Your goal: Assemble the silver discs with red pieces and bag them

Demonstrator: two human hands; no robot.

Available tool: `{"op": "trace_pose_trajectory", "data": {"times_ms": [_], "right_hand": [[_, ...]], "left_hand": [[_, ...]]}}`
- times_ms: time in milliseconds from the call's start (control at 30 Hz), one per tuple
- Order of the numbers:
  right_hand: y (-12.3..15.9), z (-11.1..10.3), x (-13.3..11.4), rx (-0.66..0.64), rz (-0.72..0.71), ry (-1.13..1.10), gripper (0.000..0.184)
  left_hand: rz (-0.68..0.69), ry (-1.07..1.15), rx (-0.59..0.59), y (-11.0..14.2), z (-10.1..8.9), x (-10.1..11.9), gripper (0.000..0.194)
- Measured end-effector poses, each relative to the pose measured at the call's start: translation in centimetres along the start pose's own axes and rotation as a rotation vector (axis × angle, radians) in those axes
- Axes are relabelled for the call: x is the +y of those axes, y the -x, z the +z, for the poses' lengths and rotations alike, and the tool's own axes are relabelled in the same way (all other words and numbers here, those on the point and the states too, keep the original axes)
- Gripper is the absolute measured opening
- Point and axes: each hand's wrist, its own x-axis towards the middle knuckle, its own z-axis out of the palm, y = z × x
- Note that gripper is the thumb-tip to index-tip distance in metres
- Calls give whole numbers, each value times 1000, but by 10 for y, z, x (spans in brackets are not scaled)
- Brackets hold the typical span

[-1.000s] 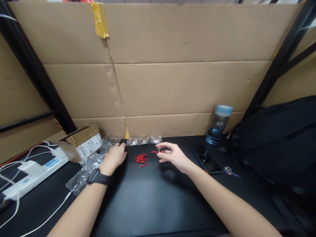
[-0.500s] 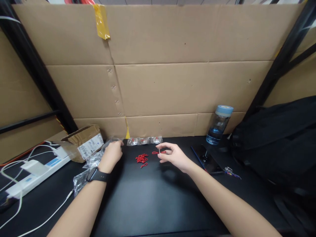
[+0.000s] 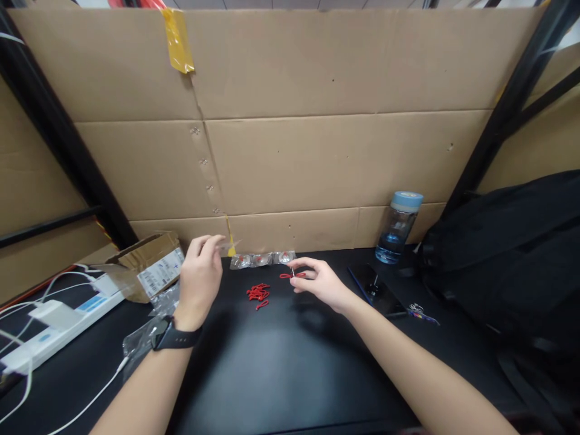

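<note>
Well, right hand: the right hand (image 3: 319, 283) pinched a small shiny piece (image 3: 292, 273) between thumb and fingers, above the table (image 3: 272, 368)
Shiny piece: it stood upright, almost edge-on to the view, so its face could not be made out
Held cord: a red cord (image 3: 285, 276) crossed the shiny piece, its long axis running left to right, one end pointing towards the other hand; whether it was threaded through could not be told
Left hand: the left hand (image 3: 202, 266) was raised, fingers closed on a bit of clear plastic (image 3: 230, 244); whether anything lay inside it was too blurred to tell
Between the hands: the plastic was well to the left of the shiny piece, and the right hand was plainly the nearer one to that piece
Pile: the red cords (image 3: 258, 292) lay on the table between the hands, nearer the right fingertips, with one loose loop (image 3: 261, 304) just in front
Packets: a row of three clear packets (image 3: 263, 260) lay left to right by the foot of the cardboard wall (image 3: 290, 163), its right end close behind the right fingertips
Left side: crumpled wrapping (image 3: 138, 338) lay near the watch (image 3: 167, 333), beside an open box (image 3: 161, 272)
</note>
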Motion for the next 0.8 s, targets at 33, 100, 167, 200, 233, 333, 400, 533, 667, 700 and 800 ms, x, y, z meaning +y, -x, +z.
{"op": "trace_pose_trajectory", "data": {"times_ms": [33,100,167,200,233,333,400,533,667,700,800], "right_hand": [[0,-1,-2,-2,-12,2,45],[-1,-7,-8,4,-44,9,43],[-3,-15,-14,37,-69,28,43],[-4,-21,-17,75,-74,40,43],[-4,-27,-19,112,-78,47,44],[-7,-44,-22,205,-110,49,47],[-9,-53,-20,230,-128,47,48],[-12,-58,-14,228,-135,54,47],[-13,-57,-10,203,-131,80,46],[-12,-56,-10,197,-130,87,46],[-12,-56,-11,183,-124,125,46]], "left_hand": [[27,40,4,1,0,4,29],[115,147,-29,5,2,11,25],[222,263,-107,12,4,21,22],[273,304,-164,16,6,28,23],[312,342,-230,21,8,36,24],[452,381,-416,38,14,64,28],[506,377,-507,50,18,82,28],[553,399,-694,65,20,101,33],[519,528,-851,68,19,99,28],[506,561,-880,69,19,98,29],[510,606,-927,70,21,92,32]]}}
